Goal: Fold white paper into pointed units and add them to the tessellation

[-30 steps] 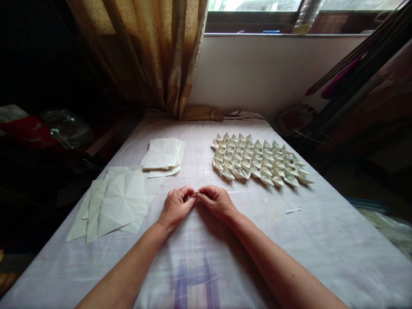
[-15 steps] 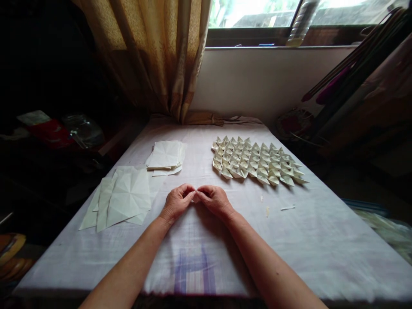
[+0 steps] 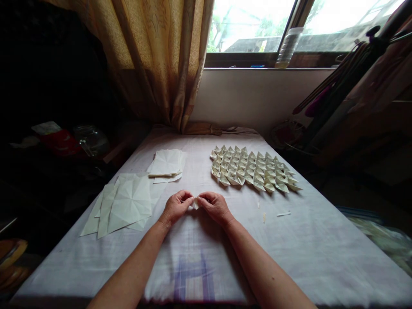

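A small folded paper boat (image 3: 195,203) is pinched between my two hands above the middle of the table; fingers cover most of it. My left hand (image 3: 177,207) is closed on its left end, thumb and forefinger together. On the right end, my right hand (image 3: 215,208) grips in the same way. Beyond and to the right stand rows of folded paper boats (image 3: 252,169), pale with pointed tips, set close together. Left of my hands lie creased paper sheets (image 3: 131,199), fanned over one another. Behind these rests a stack of smaller creased paper squares (image 3: 165,163).
A pale cloth (image 3: 257,262) covers the table. Small scraps (image 3: 283,213) lie right of my hands. A gold curtain (image 3: 157,60) hangs to the far edge, beside a window (image 3: 254,25) with a clear plastic bottle (image 3: 289,47) on its sill. Dark clutter flanks both sides.
The view has tilted up slightly, so the scene sits lower. More of the pale paper now shows between my fingertips; both hands still hold it in about the same place.
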The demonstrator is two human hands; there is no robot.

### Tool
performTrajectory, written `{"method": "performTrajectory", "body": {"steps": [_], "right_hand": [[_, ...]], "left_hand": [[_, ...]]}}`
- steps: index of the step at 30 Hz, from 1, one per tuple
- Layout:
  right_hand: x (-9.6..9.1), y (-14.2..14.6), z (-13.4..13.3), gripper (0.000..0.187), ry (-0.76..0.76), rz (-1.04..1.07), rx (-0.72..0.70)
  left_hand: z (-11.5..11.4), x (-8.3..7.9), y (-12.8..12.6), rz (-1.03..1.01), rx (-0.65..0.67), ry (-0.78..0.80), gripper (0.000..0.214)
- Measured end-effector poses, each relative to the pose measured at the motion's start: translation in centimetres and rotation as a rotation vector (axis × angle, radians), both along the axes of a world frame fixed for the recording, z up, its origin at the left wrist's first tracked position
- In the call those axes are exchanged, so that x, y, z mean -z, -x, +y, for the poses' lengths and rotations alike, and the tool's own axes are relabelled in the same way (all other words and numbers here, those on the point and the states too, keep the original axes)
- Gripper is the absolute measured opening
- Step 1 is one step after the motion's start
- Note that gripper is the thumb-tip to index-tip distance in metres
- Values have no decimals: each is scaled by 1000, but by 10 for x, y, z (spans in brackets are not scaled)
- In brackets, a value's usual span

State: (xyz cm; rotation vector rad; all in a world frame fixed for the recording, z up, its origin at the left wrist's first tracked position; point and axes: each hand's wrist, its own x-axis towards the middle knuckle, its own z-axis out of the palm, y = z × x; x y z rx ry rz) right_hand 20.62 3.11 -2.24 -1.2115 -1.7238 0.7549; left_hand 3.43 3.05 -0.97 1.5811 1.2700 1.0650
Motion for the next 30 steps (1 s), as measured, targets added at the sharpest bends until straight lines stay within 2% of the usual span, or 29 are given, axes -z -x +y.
{"method": "performTrajectory", "body": {"steps": [9,12,16,18,21,23,30], "right_hand": [[4,-7,6,23,-13,84,83],[2,-10,5,26,-35,79,109],[-2,-7,-1,26,-49,77,73],[-2,-4,-4,31,-53,70,37],[0,-1,-5,20,-63,43,5],[2,-2,-4,13,-68,22,11],[6,-8,0,15,-87,-53,58]], "left_hand": [[7,6,7,-83,-140,-38,22],[7,7,9,-96,-156,-51,24],[3,5,7,-81,-148,-67,23],[0,4,6,-61,-136,-72,21],[-2,2,4,-19,-122,-78,18],[-2,3,5,17,-132,-85,17],[-6,4,13,229,-228,-135,12]]}}
